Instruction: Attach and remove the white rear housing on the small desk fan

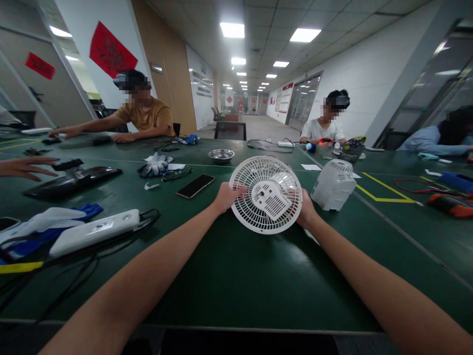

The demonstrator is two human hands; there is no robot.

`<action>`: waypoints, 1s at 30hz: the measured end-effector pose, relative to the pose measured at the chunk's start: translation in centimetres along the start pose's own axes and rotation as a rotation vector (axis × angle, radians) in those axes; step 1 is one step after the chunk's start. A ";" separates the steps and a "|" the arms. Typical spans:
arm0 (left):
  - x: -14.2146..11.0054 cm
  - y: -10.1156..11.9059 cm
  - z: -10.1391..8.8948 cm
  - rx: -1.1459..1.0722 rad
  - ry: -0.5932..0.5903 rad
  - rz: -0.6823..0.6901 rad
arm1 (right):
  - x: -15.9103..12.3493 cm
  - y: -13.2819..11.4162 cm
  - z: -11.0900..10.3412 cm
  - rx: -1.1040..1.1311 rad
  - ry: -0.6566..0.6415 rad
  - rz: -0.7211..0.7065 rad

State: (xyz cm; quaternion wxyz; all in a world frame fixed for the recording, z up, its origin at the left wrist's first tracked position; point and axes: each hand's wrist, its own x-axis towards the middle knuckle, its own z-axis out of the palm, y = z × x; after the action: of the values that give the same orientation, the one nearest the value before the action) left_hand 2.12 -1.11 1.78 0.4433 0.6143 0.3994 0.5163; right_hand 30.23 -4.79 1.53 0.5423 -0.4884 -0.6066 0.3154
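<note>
Between my two hands I hold a white round fan head [271, 201], its slotted grille and vented motor cover turned toward me. My left hand [226, 196] grips the rim on the left, with the thumb lying over the grille. On the opposite side my right hand [306, 209] is closed on the rim, its fingers mostly hidden behind the fan. Just right of the fan stands a white plastic housing [333, 185] with slots at its top. A dark smartphone [195, 186] lies on the table to the left of my left hand.
The green table [236, 286] carries a metal bowl [221, 156], grey-and-blue gloves [155, 165], a white power strip [96, 231] with black cables and a black glossy panel [74, 181]. An orange-black meter [451, 204] lies far right. Several people sit around; another person's hand [31, 167] reaches in at left.
</note>
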 end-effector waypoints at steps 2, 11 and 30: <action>0.1 -0.1 0.0 0.005 0.003 -0.017 | 0.8 0.4 -2.2 -0.187 0.224 0.040; 0.2 -0.7 0.1 -0.057 0.033 -0.120 | 2.2 1.8 -6.5 -0.829 0.108 -0.071; 0.3 -0.9 0.1 -0.076 0.017 -0.187 | 3.2 3.6 -11.5 -0.518 0.701 0.218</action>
State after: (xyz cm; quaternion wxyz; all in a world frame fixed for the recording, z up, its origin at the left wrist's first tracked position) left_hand 2.19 -0.54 0.98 0.5091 0.5528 0.4388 0.4926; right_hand 42.43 -2.37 1.84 0.5385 -0.7465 -0.3902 0.0241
